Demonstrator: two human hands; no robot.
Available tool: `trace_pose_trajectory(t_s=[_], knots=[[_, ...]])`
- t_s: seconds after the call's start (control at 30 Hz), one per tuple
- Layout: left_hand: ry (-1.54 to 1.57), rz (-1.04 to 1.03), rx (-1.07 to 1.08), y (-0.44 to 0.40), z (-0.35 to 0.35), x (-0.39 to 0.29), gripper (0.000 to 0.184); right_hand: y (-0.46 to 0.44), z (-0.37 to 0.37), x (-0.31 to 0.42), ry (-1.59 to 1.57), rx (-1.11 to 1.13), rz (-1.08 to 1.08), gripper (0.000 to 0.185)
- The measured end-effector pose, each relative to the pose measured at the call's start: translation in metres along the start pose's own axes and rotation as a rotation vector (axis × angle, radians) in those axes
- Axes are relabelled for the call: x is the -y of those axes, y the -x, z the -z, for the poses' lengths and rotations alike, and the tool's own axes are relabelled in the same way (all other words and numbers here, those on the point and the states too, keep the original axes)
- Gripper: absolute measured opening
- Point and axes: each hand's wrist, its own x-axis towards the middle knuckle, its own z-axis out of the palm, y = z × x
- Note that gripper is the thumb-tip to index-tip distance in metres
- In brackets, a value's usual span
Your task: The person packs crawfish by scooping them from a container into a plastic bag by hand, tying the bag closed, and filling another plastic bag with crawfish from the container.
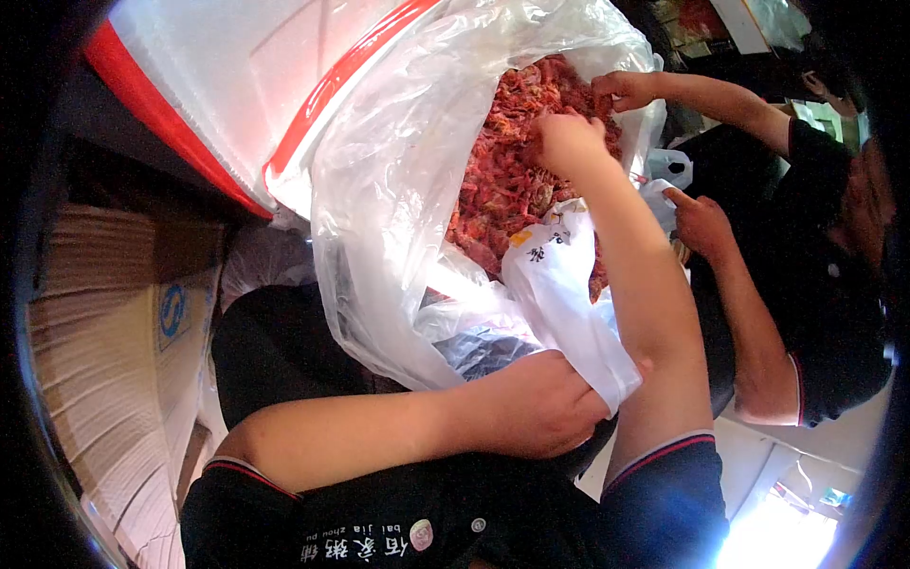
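A large clear plastic bag [379,209] stands open, with a mass of dried reddish-orange pieces [493,180] inside. My left hand [545,403] is closed on the edge of a white plastic bag [559,275] with dark printing, which lies over the near rim of the large bag. My right hand [569,142] reaches into the reddish pieces, its fingers bent down among them; whether it grips any is hidden.
At the right a co-worker in a dark shirt [815,275] has one hand [626,90] at the reddish pieces and the other [700,220] on a small white bag [661,204]. A red-edged white sack [227,85] is behind, cardboard [114,313] at left.
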Motion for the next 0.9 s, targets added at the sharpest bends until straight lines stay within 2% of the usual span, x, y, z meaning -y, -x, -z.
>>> trace_pose_trajectory(t_s=[0.03,0.07,0.13,0.2,0.23,0.33,0.37,0.43,0.53,0.57,0.63,0.67,0.73,0.87,0.9], knots=[[0.003,0.003,0.009,0.0,0.001,0.0,0.06,0.01,0.009,-0.006,-0.126,-0.04,-0.021,0.038],[0.006,0.004,0.002,-0.001,0.003,-0.001,0.06,0.026,0.013,-0.009,-0.3,-0.184,-0.038,0.037],[-0.066,0.021,0.061,-0.001,0.005,-0.002,0.06,0.027,0.004,-0.027,-0.454,0.072,-0.003,0.043],[-0.056,0.024,0.05,0.002,0.001,0.0,0.06,0.027,-0.016,-0.033,-0.412,0.292,0.144,0.044],[-0.048,0.027,0.048,0.002,-0.001,-0.001,0.061,0.054,-0.005,-0.015,-0.288,0.117,0.06,0.043],[-0.018,0.006,0.01,0.003,-0.002,-0.001,0.06,0.067,0.01,0.011,-0.014,0.092,0.053,0.046],[-0.018,0.007,0.01,0.004,-0.002,-0.001,0.06,0.066,0.014,0.017,-0.015,0.092,0.054,0.046],[-0.01,0.027,0.007,0.005,-0.003,-0.001,0.06,0.06,0.024,0.024,0.045,0.256,0.13,0.04],[-0.016,0.038,0.063,0.004,-0.001,-0.002,0.06,0.047,0.024,0.024,-0.038,0.323,0.147,0.033],[-0.015,0.035,0.063,0.005,-0.001,-0.002,0.06,0.039,0.013,0.019,-0.036,0.323,0.144,0.033],[-0.062,0.004,0.064,0.005,0.0,-0.001,0.059,0.028,-0.009,0.007,-0.113,0.216,0.311,0.03],[-0.063,0.003,0.062,0.005,0.0,-0.001,0.059,0.026,-0.013,0.002,-0.11,0.215,0.311,0.03],[-0.073,-0.047,-0.073,0.001,0.005,-0.003,0.05,0.029,-0.012,-0.002,-0.301,0.209,0.305,0.03],[-0.077,-0.032,-0.035,0.002,0.007,-0.005,0.05,0.04,0.001,-0.015,-0.395,0.194,0.244,0.03],[-0.098,-0.037,-0.045,0.003,0.006,-0.005,0.051,0.043,0.003,-0.025,-0.554,0.07,0.237,0.029]])
